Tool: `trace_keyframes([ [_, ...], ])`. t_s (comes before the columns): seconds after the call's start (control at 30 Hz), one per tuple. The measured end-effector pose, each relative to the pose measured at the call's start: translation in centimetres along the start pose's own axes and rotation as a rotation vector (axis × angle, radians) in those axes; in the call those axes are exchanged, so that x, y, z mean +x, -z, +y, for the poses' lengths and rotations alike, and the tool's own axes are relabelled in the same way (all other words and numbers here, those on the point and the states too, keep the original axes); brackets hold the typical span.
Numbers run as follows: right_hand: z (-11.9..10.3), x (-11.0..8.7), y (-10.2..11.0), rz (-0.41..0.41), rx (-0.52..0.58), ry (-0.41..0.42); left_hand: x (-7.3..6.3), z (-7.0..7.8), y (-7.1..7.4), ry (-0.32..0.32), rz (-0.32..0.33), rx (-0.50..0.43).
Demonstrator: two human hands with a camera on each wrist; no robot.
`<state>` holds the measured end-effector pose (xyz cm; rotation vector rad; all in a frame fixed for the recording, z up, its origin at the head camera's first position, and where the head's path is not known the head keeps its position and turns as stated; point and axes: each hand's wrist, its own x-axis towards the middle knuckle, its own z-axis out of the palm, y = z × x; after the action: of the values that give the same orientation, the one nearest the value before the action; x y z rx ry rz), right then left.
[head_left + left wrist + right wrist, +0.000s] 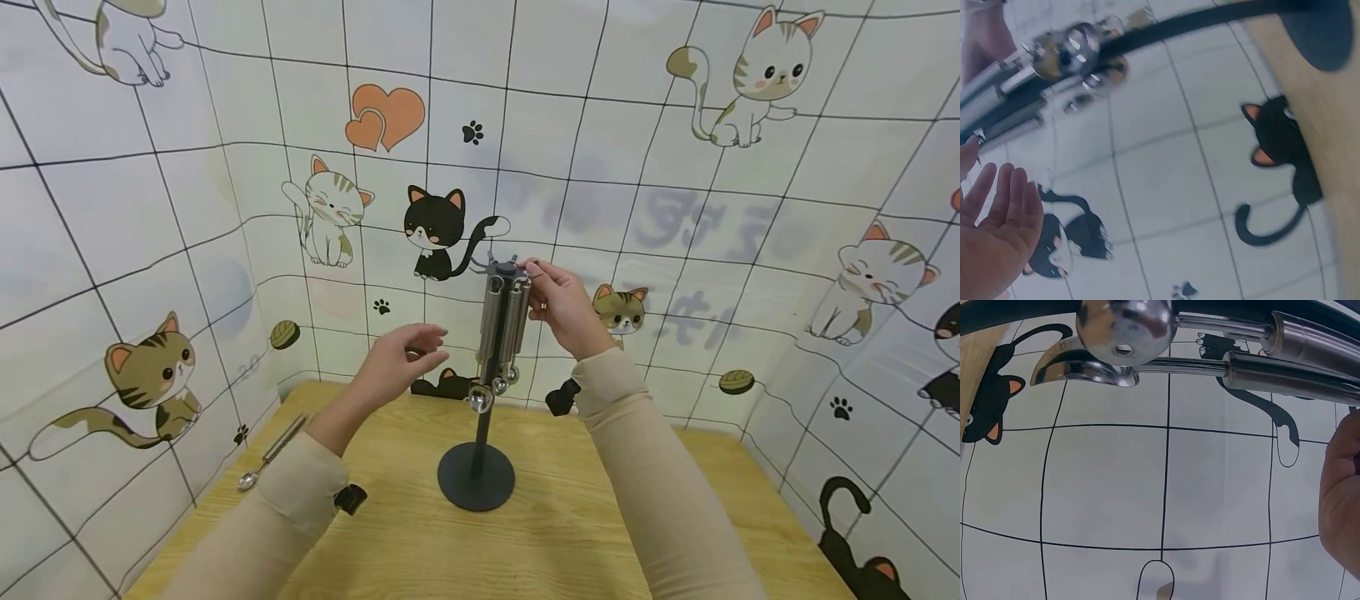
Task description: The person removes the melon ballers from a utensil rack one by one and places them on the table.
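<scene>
A dark rotating-style utensil stand (477, 482) holds several steel-handled kitchen tools (495, 321) hung handle up around its top. At its right side my right hand (568, 304) pinches the upper end of a steel-handled utensil beside the hooks; the fingertips are partly hidden. In the right wrist view, a round scoop with a hole in its bowl (1125, 331) hangs by a utensil with a pointed, curved head (1082, 365), whose handle runs toward the right hand (1341, 506). My left hand (397, 358) hovers left of the tools, fingers loosely bent, holding nothing.
Another small steel scoop (273, 454) lies on the wooden table (405, 550) at the left, beyond my left forearm. White cloth walls (600, 150) with a cat print close in the back and both sides.
</scene>
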<state>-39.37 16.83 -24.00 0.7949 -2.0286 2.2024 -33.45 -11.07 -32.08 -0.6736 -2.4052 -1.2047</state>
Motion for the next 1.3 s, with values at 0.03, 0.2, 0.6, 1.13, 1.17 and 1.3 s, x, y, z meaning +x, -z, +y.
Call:
trace_keyframes([
  [0.03,0.1,0.0,0.0,0.002,0.001,0.001,0.3,0.6,-0.3,-0.011,0.001,-0.025],
  [0.2,0.5,0.0,-0.1,0.01,0.001,0.001,1.4,2.2,-1.4,-0.013,-0.001,-0.105],
  [0.6,1.1,0.3,-0.4,0.013,0.003,0.019,2.8,4.2,-3.6,0.037,-0.033,-0.29],
  [1.13,0.5,0.4,-0.8,0.019,0.061,0.023,3.6,4.8,-3.9,0.027,-0.087,-0.416],
  [1.17,0.4,0.4,-0.9,0.019,0.064,0.024,3.6,4.8,-3.9,0.022,-0.088,-0.408],
  [1.3,0.4,0.4,-1.1,0.025,0.066,0.035,3.7,4.8,-3.8,0.004,-0.102,-0.395],
])
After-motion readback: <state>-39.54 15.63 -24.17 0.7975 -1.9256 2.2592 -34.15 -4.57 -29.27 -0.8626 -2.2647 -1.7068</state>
